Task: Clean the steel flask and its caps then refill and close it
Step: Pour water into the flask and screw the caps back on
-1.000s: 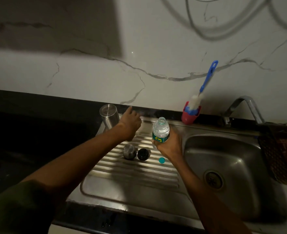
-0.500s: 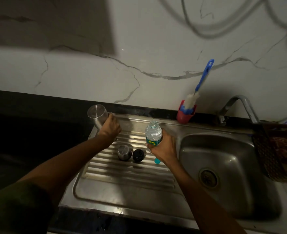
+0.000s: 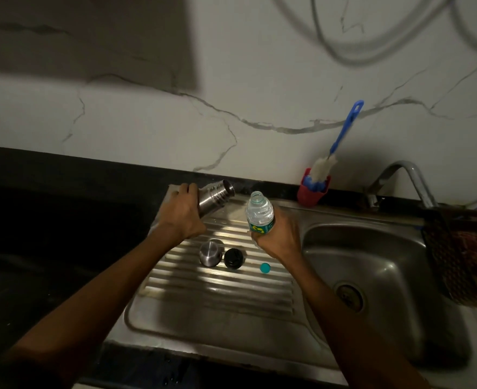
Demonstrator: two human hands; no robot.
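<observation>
Judging from the layout, we place the task at the refill step: the rounded steel cap (image 3: 209, 253), black inner cap (image 3: 233, 258) and small teal bottle cap (image 3: 265, 268) lie off on the ribbed steel drainboard (image 3: 217, 299), so pouring and closing remain. The left hand (image 3: 181, 211) grips the cylindrical steel flask (image 3: 215, 196), tilted, mouth toward two o'clock. The right hand (image 3: 278, 237) clasps the uncapped clear plastic water bottle (image 3: 259, 211), upright, just beside the flask at three o'clock.
</observation>
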